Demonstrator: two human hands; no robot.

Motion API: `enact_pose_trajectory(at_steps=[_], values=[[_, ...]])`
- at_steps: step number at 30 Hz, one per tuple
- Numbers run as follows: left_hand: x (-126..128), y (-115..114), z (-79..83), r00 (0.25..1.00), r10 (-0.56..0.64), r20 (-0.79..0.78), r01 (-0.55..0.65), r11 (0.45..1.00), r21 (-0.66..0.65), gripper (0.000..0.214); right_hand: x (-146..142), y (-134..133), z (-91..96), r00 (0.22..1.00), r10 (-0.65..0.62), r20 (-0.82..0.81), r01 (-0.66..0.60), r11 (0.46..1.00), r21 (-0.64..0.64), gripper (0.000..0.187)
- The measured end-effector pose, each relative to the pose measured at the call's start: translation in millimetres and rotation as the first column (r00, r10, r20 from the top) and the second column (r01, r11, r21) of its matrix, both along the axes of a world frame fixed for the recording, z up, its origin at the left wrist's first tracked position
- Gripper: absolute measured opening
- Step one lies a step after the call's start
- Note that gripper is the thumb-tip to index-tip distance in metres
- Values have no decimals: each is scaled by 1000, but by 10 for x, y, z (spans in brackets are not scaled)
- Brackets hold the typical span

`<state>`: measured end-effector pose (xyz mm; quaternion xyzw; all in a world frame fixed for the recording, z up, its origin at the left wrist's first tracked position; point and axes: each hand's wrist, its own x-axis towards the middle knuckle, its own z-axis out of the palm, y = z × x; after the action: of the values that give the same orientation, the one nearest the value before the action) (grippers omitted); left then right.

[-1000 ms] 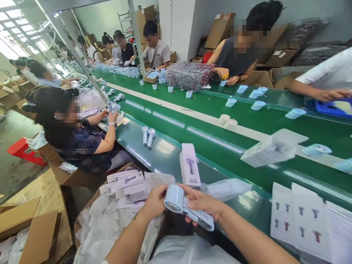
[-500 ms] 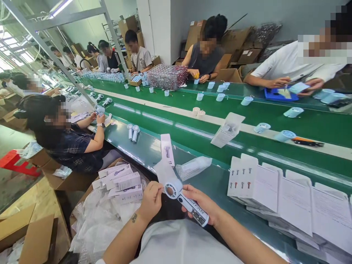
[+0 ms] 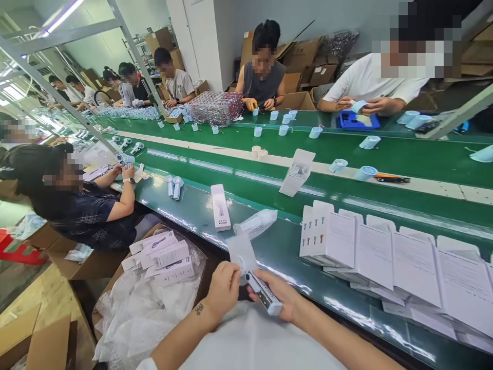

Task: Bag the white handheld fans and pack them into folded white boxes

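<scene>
My right hand (image 3: 283, 294) is wrapped round the handle of a light-blue handheld fan (image 3: 265, 294) with a dark strip along its face. The fan's head is inside the mouth of a translucent plastic bag (image 3: 242, 248). At the mouth of that bag, the fingers of my left hand (image 3: 223, 289) pinch its edge. Just beyond, a wrapped piece in clear bubble bag (image 3: 259, 224) lies on the green bench. A white printed box (image 3: 220, 207) lies to its left.
Stacked white cartons (image 3: 339, 241) fill the bench at right. An open white box (image 3: 297, 173) and blue cylindrical parts (image 3: 339, 165) sit on the green conveyor (image 3: 231, 159). Left of me, boxes (image 3: 165, 257) lie over plastic bags (image 3: 142, 313). A co-worker (image 3: 84, 195) sits at left; others work opposite.
The fan's head has gone from outside the plastic bag into its mouth. My left hand has shifted with the bag's edge. The camera view has turned slightly right.
</scene>
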<state>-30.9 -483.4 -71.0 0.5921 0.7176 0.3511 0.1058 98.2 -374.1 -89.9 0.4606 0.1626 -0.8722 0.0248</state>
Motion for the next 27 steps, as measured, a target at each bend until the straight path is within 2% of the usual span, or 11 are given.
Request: enact_pose_trajectory(at_steps=[3, 4, 7, 8, 9, 13, 17, 20, 22, 24, 27], values=[[-30, 13, 63, 971, 55, 231, -16, 986, -169, 19, 73, -48, -106, 981, 152, 118, -179, 948, 265, 22], [-48, 20, 94, 951, 87, 298, -23, 977, -214, 18, 102, -26, -111, 958, 233, 164, -282, 866, 414, 28], [-154, 39, 197, 854, 235, 464, -84, 943, -323, 16, 133, 163, 24, 862, 415, 290, -477, 471, 742, 39], [-212, 42, 233, 820, 265, 508, -90, 935, -342, 15, 108, 244, 116, 846, 453, 282, -480, 417, 771, 39], [-282, 41, 264, 788, 283, 547, -93, 933, -348, 15, 61, 319, 220, 844, 482, 234, -461, 431, 776, 38], [-630, -6, 299, 682, 264, 682, -127, 961, -245, 17, -333, 445, 557, 828, 549, -113, -328, 637, 697, 39], [-980, -69, 155, 567, 236, 789, -80, 969, -232, 70, -999, 478, 503, 767, 572, -291, -274, 702, 658, 40], [-1255, -93, 48, 558, 432, 709, -313, 900, -302, 45, -1683, 775, 299, 773, 627, -101, -334, 536, 775, 42], [-1462, -104, 20, 507, 522, 686, -442, 841, -312, 40, -2186, 1090, 144, 881, 423, 212, -365, 322, 874, 51], [-1683, -109, 25, 441, 560, 701, -521, 796, -307, 42, -2633, 1397, -7, 877, 174, 447, -471, 137, 871, 85], [-2034, -88, 76, 376, 588, 716, -635, 726, -264, 43, -3010, 1693, -171, 818, 154, 554, -571, 93, 816, 120]])
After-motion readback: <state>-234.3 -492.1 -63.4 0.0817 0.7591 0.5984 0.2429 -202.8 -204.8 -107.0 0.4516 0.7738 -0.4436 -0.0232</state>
